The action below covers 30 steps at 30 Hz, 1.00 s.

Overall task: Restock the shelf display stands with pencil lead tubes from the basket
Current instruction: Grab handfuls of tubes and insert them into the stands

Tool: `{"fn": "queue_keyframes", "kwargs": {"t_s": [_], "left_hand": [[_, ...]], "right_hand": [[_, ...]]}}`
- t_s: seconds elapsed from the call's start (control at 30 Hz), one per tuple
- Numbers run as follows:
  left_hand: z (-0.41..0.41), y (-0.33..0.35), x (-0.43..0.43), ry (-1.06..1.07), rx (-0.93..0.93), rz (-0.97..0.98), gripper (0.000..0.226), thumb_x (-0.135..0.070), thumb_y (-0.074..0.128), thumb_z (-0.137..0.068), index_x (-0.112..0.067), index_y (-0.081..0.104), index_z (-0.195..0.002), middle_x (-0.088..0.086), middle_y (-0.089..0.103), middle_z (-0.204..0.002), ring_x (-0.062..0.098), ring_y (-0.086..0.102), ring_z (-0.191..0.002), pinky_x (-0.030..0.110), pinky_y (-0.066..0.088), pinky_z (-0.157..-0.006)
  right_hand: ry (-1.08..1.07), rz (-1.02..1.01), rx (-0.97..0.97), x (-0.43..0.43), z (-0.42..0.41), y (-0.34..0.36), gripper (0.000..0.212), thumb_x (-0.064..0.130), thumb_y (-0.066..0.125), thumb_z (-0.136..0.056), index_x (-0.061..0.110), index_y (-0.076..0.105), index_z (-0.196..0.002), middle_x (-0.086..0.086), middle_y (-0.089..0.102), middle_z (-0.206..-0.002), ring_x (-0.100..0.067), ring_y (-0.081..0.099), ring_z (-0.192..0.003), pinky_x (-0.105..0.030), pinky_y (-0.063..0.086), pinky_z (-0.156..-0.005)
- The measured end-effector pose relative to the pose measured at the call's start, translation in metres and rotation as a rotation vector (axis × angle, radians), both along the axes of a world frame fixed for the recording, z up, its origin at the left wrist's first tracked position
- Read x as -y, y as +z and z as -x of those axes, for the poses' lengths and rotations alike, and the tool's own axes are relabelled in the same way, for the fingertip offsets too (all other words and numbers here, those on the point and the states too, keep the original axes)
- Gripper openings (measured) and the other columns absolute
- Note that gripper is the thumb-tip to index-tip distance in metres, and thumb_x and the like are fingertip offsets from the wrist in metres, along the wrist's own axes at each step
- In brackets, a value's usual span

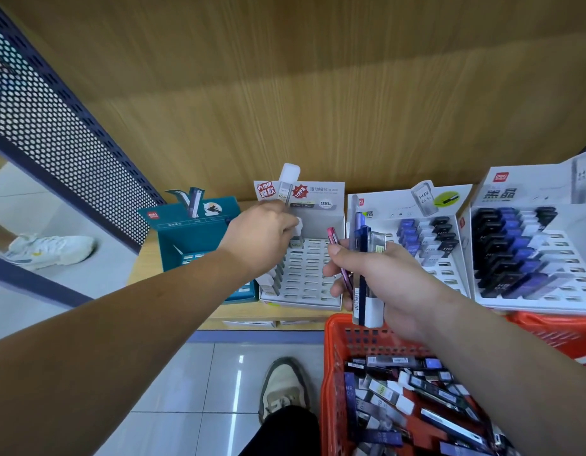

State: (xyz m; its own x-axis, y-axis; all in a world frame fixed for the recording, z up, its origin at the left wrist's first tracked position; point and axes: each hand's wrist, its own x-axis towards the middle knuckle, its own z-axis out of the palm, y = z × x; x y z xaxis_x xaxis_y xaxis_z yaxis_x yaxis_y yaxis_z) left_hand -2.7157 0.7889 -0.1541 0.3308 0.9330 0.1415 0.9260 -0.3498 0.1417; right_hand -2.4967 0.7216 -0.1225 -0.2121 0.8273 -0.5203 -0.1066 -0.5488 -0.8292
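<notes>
Slotting step: left hand (262, 238) pinches a white-capped tube (297, 229), lowering it into a back slot of the white stand (313, 278) just below its fingers (285, 225). Right hand (380, 281) grips a bundle (362, 245) of tubes just beside, above the basket (337, 353). Next move likely calls for seating the tube upright, then taking a matching one from the bundle.

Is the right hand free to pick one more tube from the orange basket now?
Probably not: the right hand grips several tubes, so it is occupied, though the basket is open below it.
</notes>
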Motion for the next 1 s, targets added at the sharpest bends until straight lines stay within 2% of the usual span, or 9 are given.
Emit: {"fn": "queue_keyframes", "kwargs": {"t_s": [0.1,0.17,0.27,0.33,0.4,0.57,0.77,0.93,1.0], "left_hand": [[0.001,0.002,0.006,0.017,0.028,-0.029,0.017,-0.013,0.057,-0.096,-0.015,0.073,-0.101,0.001,0.068,-0.107,0.027,0.061,-0.1,0.046,0.056,-0.075],[-0.006,0.01,0.013,0.025,0.142,-0.029,0.02,-0.01,0.058,-0.094,-0.016,0.075,-0.103,-0.002,0.069,-0.103,0.023,0.063,-0.096,0.041,0.056,-0.078],[-0.033,0.039,0.032,0.159,0.58,0.204,0.016,-0.023,0.063,-0.099,-0.014,0.075,-0.094,-0.01,0.064,-0.076,0.008,0.058,-0.068,0.028,0.05,-0.069],[-0.051,0.06,0.042,0.274,0.806,0.417,0.028,-0.037,0.064,-0.1,-0.012,0.076,-0.094,-0.001,0.062,-0.073,0.011,0.055,-0.063,0.03,0.049,-0.063],[-0.064,0.079,0.047,0.337,0.844,0.562,0.033,-0.043,0.066,-0.098,-0.013,0.077,-0.095,0.001,0.063,-0.075,0.014,0.057,-0.063,0.028,0.049,-0.057],[-0.081,0.105,0.057,0.369,0.974,0.772,0.04,-0.038,0.072,-0.095,0.001,0.074,-0.104,0.005,0.062,-0.073,0.012,0.053,-0.057,0.022,0.043,-0.048],[-0.088,0.102,0.066,0.389,0.956,0.691,0.015,-0.021,0.072,-0.097,-0.007,0.075,-0.1,0.005,0.065,-0.067,0.013,0.055,-0.056,0.021,0.047,-0.052],[-0.076,0.105,0.066,0.41,1.072,0.642,0.012,-0.013,0.068,-0.099,-0.002,0.074,-0.101,0.009,0.065,-0.073,0.018,0.06,-0.067,0.024,0.053,-0.056],[-0.072,0.112,0.07,0.35,1.125,0.689,0.015,-0.011,0.067,-0.099,0.001,0.071,-0.107,0.011,0.065,-0.08,0.017,0.06,-0.066,0.025,0.054,-0.059]], "right_hand": [[0.027,-0.004,-0.003,0.001,-0.002,0.001,0.02,0.02,0.072,-0.097,0.009,0.068,-0.113,-0.014,0.078,-0.095,-0.024,0.066,-0.068,-0.034,0.047,-0.055],[0.04,-0.008,-0.014,0.002,-0.004,0.004,0.021,0.02,0.07,-0.098,0.008,0.067,-0.115,-0.015,0.078,-0.098,-0.025,0.068,-0.07,-0.033,0.048,-0.056],[0.035,-0.016,-0.031,0.006,-0.01,0.01,0.025,0.021,0.069,-0.099,0.006,0.065,-0.118,-0.014,0.079,-0.099,-0.027,0.071,-0.075,-0.033,0.049,-0.056],[0.035,-0.029,-0.035,0.009,-0.015,0.017,0.026,0.021,0.069,-0.099,0.004,0.065,-0.119,-0.015,0.079,-0.1,-0.029,0.073,-0.078,-0.033,0.05,-0.055],[0.036,-0.049,-0.033,0.013,-0.021,0.025,0.027,0.019,0.069,-0.099,0.003,0.065,-0.119,-0.017,0.078,-0.1,-0.03,0.074,-0.079,-0.033,0.05,-0.053],[0.085,-0.128,0.031,0.026,-0.042,0.038,0.037,0.019,0.072,-0.097,0.0,0.059,-0.125,-0.016,0.078,-0.098,-0.027,0.074,-0.076,-0.035,0.05,-0.058],[0.116,-0.12,0.03,0.033,-0.055,0.037,0.035,0.017,0.073,-0.096,0.001,0.058,-0.124,-0.018,0.078,-0.099,-0.027,0.073,-0.077,-0.039,0.056,-0.066],[0.1,-0.077,0.046,0.032,-0.058,0.03,0.037,0.018,0.074,-0.095,-0.001,0.057,-0.121,-0.02,0.075,-0.091,-0.027,0.061,-0.067,-0.036,0.049,-0.054],[0.107,-0.071,0.029,0.032,-0.057,0.036,0.028,0.018,0.073,-0.096,0.003,0.058,-0.114,-0.018,0.073,-0.087,-0.025,0.055,-0.063,-0.034,0.045,-0.051]]}}
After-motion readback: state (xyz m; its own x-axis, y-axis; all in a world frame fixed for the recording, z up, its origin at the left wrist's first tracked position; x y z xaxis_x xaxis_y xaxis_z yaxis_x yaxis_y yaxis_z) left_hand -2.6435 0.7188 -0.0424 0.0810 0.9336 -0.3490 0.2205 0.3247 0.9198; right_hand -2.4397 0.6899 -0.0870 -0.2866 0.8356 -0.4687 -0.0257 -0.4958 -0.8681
